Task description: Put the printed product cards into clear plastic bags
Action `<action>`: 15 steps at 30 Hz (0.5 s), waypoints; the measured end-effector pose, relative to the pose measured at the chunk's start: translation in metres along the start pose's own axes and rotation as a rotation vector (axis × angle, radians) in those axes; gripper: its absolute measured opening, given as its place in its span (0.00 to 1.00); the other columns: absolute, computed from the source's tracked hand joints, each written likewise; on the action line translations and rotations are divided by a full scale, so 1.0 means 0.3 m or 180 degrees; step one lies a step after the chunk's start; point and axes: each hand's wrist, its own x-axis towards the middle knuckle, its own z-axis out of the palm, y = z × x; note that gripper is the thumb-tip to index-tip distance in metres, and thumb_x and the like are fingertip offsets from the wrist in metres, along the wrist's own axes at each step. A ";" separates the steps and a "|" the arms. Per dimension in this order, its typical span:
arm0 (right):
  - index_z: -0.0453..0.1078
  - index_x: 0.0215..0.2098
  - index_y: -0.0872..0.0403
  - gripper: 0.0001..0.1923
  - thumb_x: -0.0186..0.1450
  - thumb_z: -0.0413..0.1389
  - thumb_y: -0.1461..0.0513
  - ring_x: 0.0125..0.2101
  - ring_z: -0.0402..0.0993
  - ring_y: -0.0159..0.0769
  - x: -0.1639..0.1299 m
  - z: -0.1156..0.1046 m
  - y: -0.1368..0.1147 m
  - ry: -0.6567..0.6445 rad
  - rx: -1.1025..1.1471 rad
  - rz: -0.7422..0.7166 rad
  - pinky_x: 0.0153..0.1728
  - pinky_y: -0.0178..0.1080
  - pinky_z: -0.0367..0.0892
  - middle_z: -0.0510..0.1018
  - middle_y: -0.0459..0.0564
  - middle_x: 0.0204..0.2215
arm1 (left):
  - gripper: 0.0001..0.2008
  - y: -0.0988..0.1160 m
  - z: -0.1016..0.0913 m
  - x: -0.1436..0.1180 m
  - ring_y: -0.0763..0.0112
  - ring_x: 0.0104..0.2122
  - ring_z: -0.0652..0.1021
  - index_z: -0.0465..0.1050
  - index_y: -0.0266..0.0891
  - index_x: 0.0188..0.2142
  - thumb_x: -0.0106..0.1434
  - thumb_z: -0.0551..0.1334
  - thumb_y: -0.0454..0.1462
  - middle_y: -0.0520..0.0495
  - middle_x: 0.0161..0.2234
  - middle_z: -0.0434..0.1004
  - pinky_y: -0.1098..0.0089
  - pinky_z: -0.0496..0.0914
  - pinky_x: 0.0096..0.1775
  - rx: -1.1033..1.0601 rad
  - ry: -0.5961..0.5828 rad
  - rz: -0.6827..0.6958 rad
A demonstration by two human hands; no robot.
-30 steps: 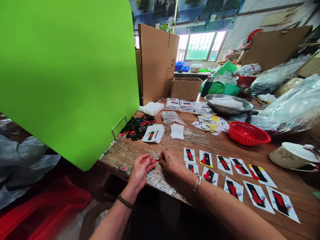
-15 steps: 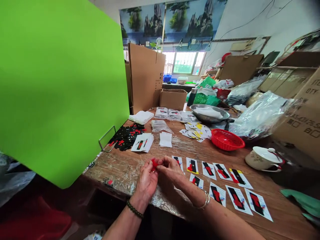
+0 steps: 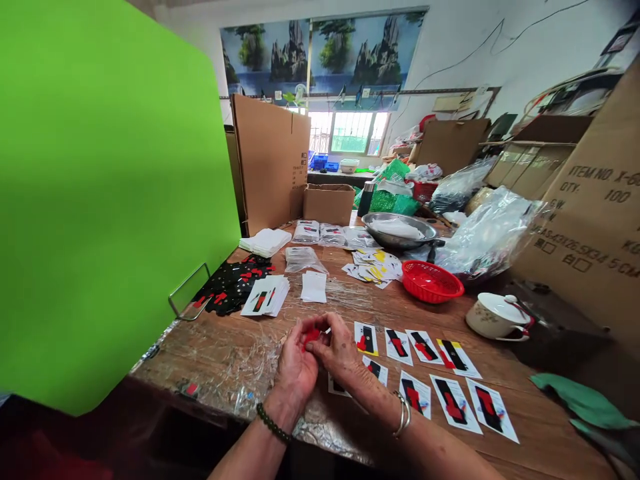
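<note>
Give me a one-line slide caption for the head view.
Both hands, left hand and right hand, pinch a small red piece above the wooden table, beside rows of printed cards.

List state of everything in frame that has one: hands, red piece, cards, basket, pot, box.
left hand: closed on small red piece
right hand: pinching same piece
small red piece: held between both hands, above table
printed cards: flat, face up, in rows
red basket: upright, contents not visible
lidded pot: lid on
small cardboard box: open top

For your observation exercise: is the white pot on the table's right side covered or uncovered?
Covered: the white pot has its lid sitting on top, beside the red basket.
</note>
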 end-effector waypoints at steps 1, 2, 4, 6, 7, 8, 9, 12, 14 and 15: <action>0.68 0.37 0.52 0.15 0.51 0.57 0.70 0.38 0.70 0.39 0.005 -0.004 0.001 0.0032 -0.0033 -0.0019 0.40 0.40 0.66 0.73 0.48 0.36 | 0.17 -0.002 0.010 0.005 0.70 0.30 0.80 0.75 0.32 0.25 0.68 0.54 0.33 0.42 0.28 0.80 0.70 0.75 0.39 0.0012 0.0049 -0.0008; 0.68 0.37 0.52 0.15 0.51 0.57 0.70 0.38 0.70 0.40 0.013 -0.009 0.002 0.0062 -0.0059 -0.0023 0.40 0.41 0.65 0.73 0.48 0.37 | 0.18 -0.005 0.020 0.011 0.69 0.30 0.80 0.74 0.32 0.23 0.68 0.54 0.34 0.41 0.28 0.80 0.70 0.75 0.38 0.0021 0.0089 -0.0022; 0.67 0.35 0.53 0.15 0.50 0.58 0.71 0.38 0.69 0.41 0.033 -0.021 0.005 0.0114 -0.0133 0.0017 0.39 0.41 0.64 0.72 0.48 0.36 | 0.20 -0.009 0.039 0.026 0.67 0.31 0.81 0.73 0.32 0.21 0.68 0.54 0.34 0.40 0.29 0.81 0.68 0.76 0.40 -0.0010 0.0111 -0.0069; 0.66 0.31 0.53 0.12 0.49 0.58 0.71 0.36 0.68 0.41 0.057 -0.037 0.010 0.0168 -0.0246 0.0083 0.37 0.40 0.63 0.71 0.48 0.33 | 0.20 -0.012 0.064 0.044 0.65 0.33 0.81 0.74 0.31 0.23 0.69 0.53 0.34 0.38 0.30 0.81 0.66 0.76 0.41 -0.0049 0.0021 -0.0189; 0.65 0.29 0.53 0.11 0.49 0.57 0.71 0.35 0.67 0.40 0.069 -0.046 0.013 0.0190 -0.0269 0.0091 0.35 0.39 0.62 0.70 0.47 0.32 | 0.19 -0.014 0.077 0.053 0.64 0.34 0.81 0.75 0.31 0.25 0.69 0.53 0.34 0.38 0.30 0.81 0.65 0.76 0.41 -0.0050 -0.0026 -0.0263; 0.64 0.28 0.53 0.10 0.50 0.57 0.71 0.34 0.66 0.39 0.080 -0.056 0.017 0.0201 -0.0255 0.0057 0.34 0.38 0.61 0.69 0.47 0.31 | 0.18 -0.016 0.091 0.061 0.64 0.33 0.81 0.75 0.30 0.27 0.69 0.52 0.34 0.38 0.30 0.81 0.65 0.76 0.41 -0.0036 -0.0065 -0.0342; 0.64 0.27 0.53 0.09 0.51 0.56 0.70 0.34 0.66 0.39 0.090 -0.065 0.022 0.0204 -0.0214 -0.0025 0.34 0.38 0.60 0.68 0.47 0.31 | 0.17 -0.020 0.104 0.069 0.65 0.32 0.81 0.76 0.30 0.29 0.69 0.52 0.34 0.38 0.30 0.81 0.65 0.76 0.40 -0.0017 -0.0097 -0.0421; 0.62 0.26 0.53 0.07 0.52 0.54 0.70 0.32 0.65 0.36 0.109 -0.092 0.040 0.0137 -0.0078 -0.0337 0.32 0.36 0.59 0.67 0.45 0.30 | 0.16 -0.035 0.138 0.094 0.70 0.26 0.79 0.76 0.30 0.31 0.69 0.52 0.33 0.43 0.24 0.79 0.71 0.76 0.35 -0.0013 -0.0146 -0.0579; 0.62 0.26 0.52 0.06 0.54 0.53 0.69 0.29 0.63 0.34 0.122 -0.108 0.054 -0.0017 0.0002 -0.0365 0.30 0.35 0.58 0.67 0.43 0.27 | 0.15 -0.047 0.155 0.114 0.74 0.22 0.77 0.76 0.31 0.31 0.69 0.53 0.32 0.47 0.21 0.76 0.75 0.74 0.31 -0.0034 -0.0194 -0.0622; 0.62 0.26 0.52 0.05 0.55 0.53 0.68 0.28 0.63 0.34 0.132 -0.119 0.062 -0.0111 0.0109 -0.0303 0.30 0.35 0.58 0.67 0.43 0.26 | 0.15 -0.052 0.162 0.125 0.75 0.22 0.77 0.76 0.31 0.30 0.69 0.53 0.32 0.47 0.21 0.76 0.76 0.74 0.31 -0.0026 -0.0232 -0.0623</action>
